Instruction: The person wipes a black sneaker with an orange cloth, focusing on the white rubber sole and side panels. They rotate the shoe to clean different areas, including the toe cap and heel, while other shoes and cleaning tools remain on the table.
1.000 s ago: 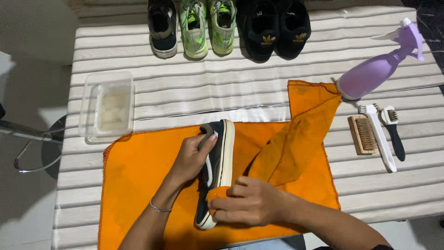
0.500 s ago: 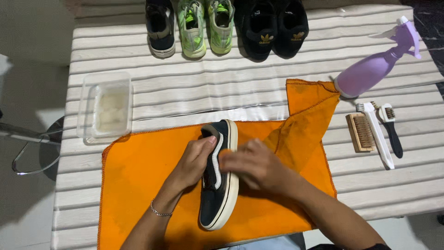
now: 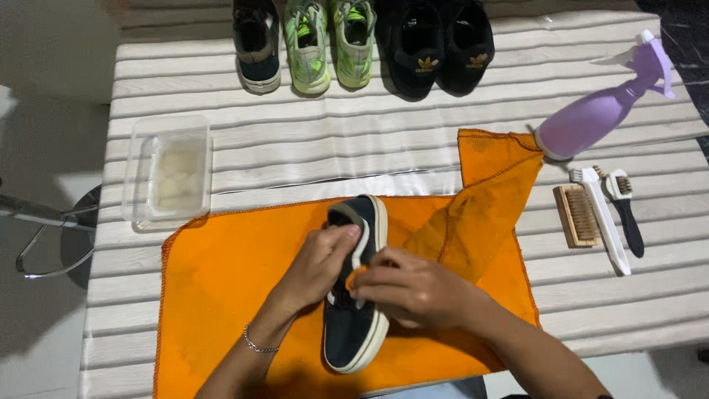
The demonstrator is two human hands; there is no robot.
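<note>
1. The person is working on a dark sneaker (image 3: 354, 295) with a white sole, which is lying on its side on the orange cloth (image 3: 229, 295) spread over the near part of the striped bench (image 3: 295, 140).
2. The left hand (image 3: 317, 266) is curling around the sneaker's upper edge, fingers pressed onto it, holding it steady.
3. The right hand (image 3: 413, 288) is lying over the sneaker's middle with its fingers drawn together, pinching a small fold of orange cloth against the side of the sneaker.
4. The far right corner of the orange cloth is folding up and back toward the purple spray bottle (image 3: 598, 111), which is lying tipped on the bench.
5. Just right of the cloth, a wooden brush (image 3: 577, 216), a white-handled brush (image 3: 602, 222) and a black-handled brush (image 3: 626, 214) are lying side by side, untouched by either hand.
6. A clear tub (image 3: 168, 174) holding pale liquid is standing on the bench to the left, apart from the cloth.
7. Along the far edge, a dark shoe (image 3: 257, 41), a green pair (image 3: 331, 41) and a black pair (image 3: 436, 44) are lined up.
8. Judging by the layout, the wiping of this one sneaker seems to be under way, while the row of other shoes is yet to be handled; how clean the sneaker is cannot be told.
</note>
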